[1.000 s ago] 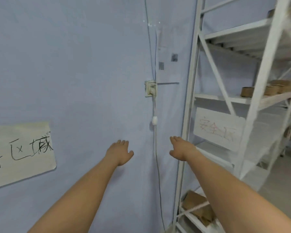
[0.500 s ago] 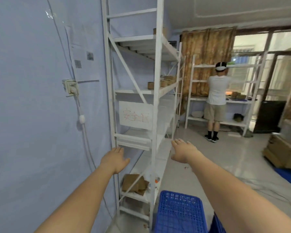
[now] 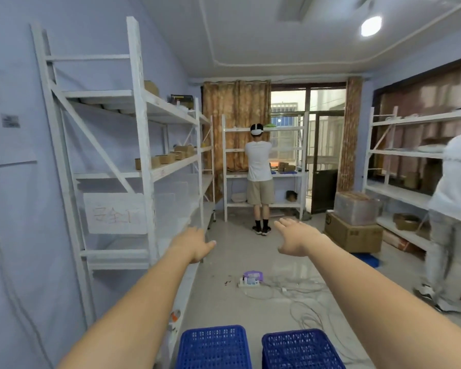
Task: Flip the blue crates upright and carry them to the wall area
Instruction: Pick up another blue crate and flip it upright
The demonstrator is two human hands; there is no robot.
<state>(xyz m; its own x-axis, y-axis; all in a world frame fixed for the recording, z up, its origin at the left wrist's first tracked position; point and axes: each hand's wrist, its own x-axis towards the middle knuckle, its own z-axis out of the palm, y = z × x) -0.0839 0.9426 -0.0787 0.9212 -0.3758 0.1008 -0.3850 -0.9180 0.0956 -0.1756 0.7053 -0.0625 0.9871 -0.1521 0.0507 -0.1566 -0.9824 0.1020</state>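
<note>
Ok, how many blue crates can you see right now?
2. One blue crate on the floor at bottom centre, another just right of it. More may lie below the frame.

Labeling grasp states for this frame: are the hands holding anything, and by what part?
Nothing is held. The left hand and right hand are both open and empty, stretched out in the air. The two blue crates sit untouched on the floor below.

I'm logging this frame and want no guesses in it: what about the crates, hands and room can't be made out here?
- Crates: the left crate and right crate are cut by the head view's bottom edge, so their sides don't show.
- Person at right: blurred and cut by the right edge.
- Shelf sign: faint and partly behind a post.
- Left hand and right hand: open and empty; palms face away.
</note>
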